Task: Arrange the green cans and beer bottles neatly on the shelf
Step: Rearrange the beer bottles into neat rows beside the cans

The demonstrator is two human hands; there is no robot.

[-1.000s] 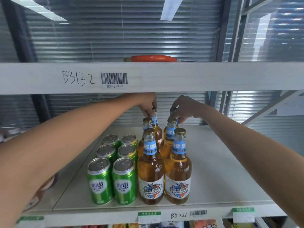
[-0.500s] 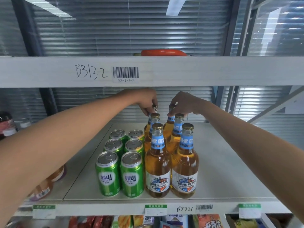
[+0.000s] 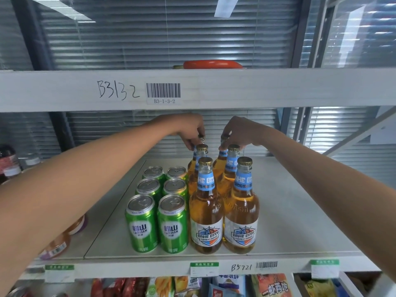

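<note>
Several green cans (image 3: pixel 157 209) stand in two tidy columns on the white shelf (image 3: pixel 300 215). Right beside them several amber beer bottles (image 3: pixel 225 202) with blue neck labels stand in two columns. My left hand (image 3: pixel 190 130) reaches to the back and pinches the cap of the rear left bottle (image 3: pixel 201 138). My right hand (image 3: pixel 240 131) holds the top of the rear right bottle (image 3: pixel 224 152). The bottles in front hide the bodies of both rear bottles.
The upper shelf beam (image 3: pixel 278 88), marked B3132, hangs just above my hands, with a red object (image 3: pixel 212 64) on top. Jars (image 3: pixel 57 245) lie at the left under my arm. Snack packets (image 3: pixel 272 285) fill the shelf below. Bare shelf lies to the right of the bottles.
Both hands stay on the rear bottle tops and hardly move. The view has shifted slightly, so the shelf sits lower and to the right in the frame.
</note>
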